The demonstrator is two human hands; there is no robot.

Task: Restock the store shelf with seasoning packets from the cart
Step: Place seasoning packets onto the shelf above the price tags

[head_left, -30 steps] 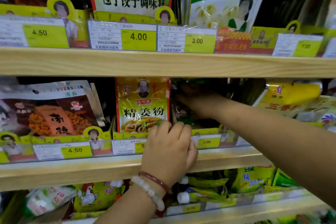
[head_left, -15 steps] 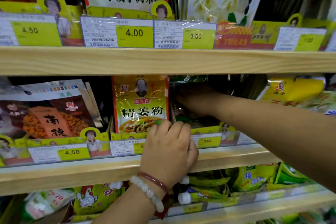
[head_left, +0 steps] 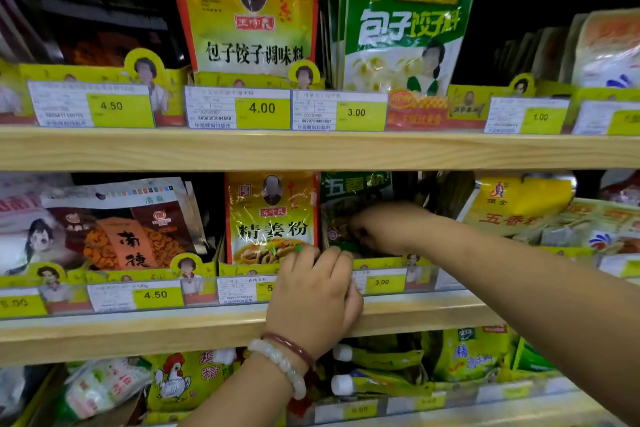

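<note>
A dark green seasoning packet (head_left: 353, 188) stands in the middle shelf's slot, right of a yellow ginger-powder packet (head_left: 272, 218). My right hand (head_left: 384, 229) reaches in from the right and grips the green packet's lower part with curled fingers. My left hand (head_left: 311, 298), with two bracelets at the wrist, hooks its fingers over the yellow card fence (head_left: 242, 269) at the shelf front, just below both packets. The cart is out of view.
The wooden middle shelf (head_left: 138, 333) carries price tags along its edge. The upper shelf (head_left: 311, 149) holds tall yellow (head_left: 249, 10) and green (head_left: 408, 21) packets. Yellow five-spice packets (head_left: 512, 204) lie right of my arm. Chicken-powder bags (head_left: 180, 381) fill the bottom shelf.
The view has shifted upward along the shelves. The green packet's printed top now shows above my right hand. Both hands have stayed in about the same places.
</note>
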